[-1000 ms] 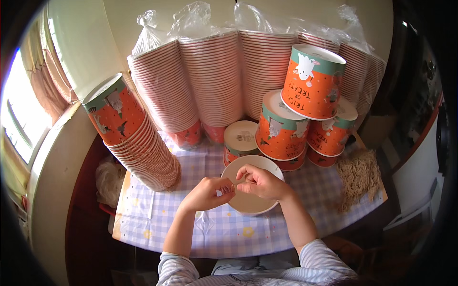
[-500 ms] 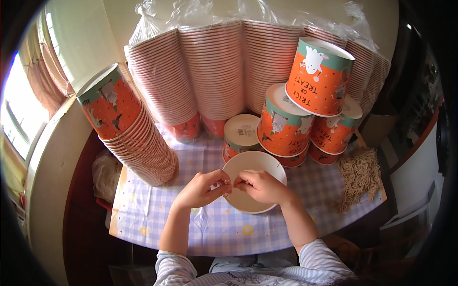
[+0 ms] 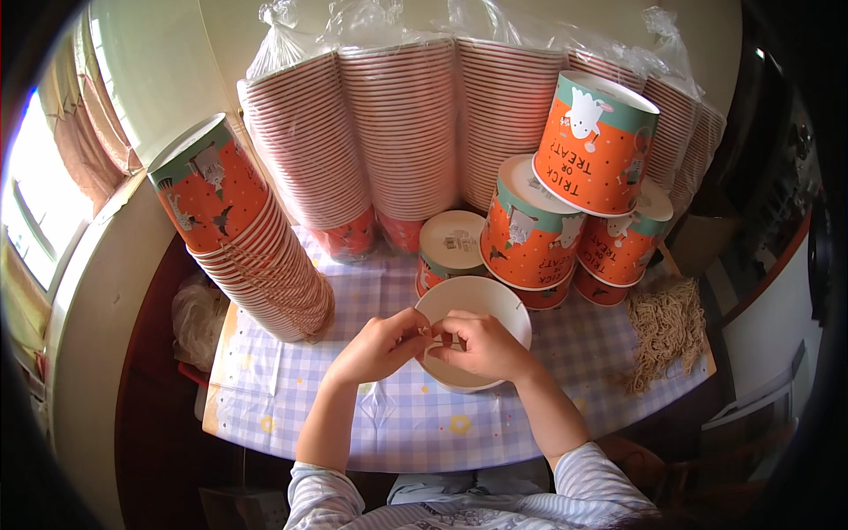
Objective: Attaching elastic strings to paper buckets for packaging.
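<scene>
A white-lined paper bucket (image 3: 490, 309) stands mouth up on the table in front of me, its inside showing. At its left rim my left hand (image 3: 380, 347) pinches a small pale bit of what looks like thin cord. Close against it, my right hand (image 3: 481, 344) has its fingers bent over the bucket's mouth, thumb and fingertips at the same bit of cord. The fingers hide most of the cord. A small dark mark, perhaps a cord end, sits inside the far right rim.
Orange-and-green upturned buckets (image 3: 534, 234) are piled just behind. Tall bagged bucket stacks (image 3: 397, 132) line the back. A leaning nested stack (image 3: 256, 265) with cords hanging on it stands left. A heap of beige cords (image 3: 667, 331) lies at the checked table's right edge.
My right hand's fingers have lifted and spread a little from the thumb, leaving a gap. My left hand has shifted slightly up at the rim. The bucket has barely moved.
</scene>
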Tool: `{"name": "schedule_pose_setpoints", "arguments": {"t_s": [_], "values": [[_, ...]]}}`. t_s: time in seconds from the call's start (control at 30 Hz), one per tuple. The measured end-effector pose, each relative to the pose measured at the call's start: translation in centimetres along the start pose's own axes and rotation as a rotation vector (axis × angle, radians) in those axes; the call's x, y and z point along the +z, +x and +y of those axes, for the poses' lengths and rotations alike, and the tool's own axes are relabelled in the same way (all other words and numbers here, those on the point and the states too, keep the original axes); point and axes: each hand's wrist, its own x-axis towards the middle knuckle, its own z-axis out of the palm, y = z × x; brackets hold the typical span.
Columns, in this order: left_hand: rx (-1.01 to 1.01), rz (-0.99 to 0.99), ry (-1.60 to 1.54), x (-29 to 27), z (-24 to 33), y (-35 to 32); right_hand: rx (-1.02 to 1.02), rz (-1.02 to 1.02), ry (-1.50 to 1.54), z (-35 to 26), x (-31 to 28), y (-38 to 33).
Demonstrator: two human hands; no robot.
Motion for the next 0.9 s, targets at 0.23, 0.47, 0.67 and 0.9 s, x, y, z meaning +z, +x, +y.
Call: {"name": "schedule_pose_setpoints", "arguments": {"t_s": [0.23,0.47,0.67,0.9], "values": [[0.034,0.002,0.035,0.1,0.1,-0.1,-0.035,0.083,-0.028,0.5,0.1,-0.2],[0.003,-0.052,0.017,0.4,-0.1,-0.2,-0.013,0.002,0.048,0.0,0.5,-0.1],[-0.017,-0.019,0.066,0.2,0.5,-0.1,-0.008,0.013,0.064,0.3,0.6,-0.3],[-0.02,-0.095,0.107,-0.3,-1.2,0.0,0.108,-0.002,0.21,-0.2,-0.7,-0.5]]}}
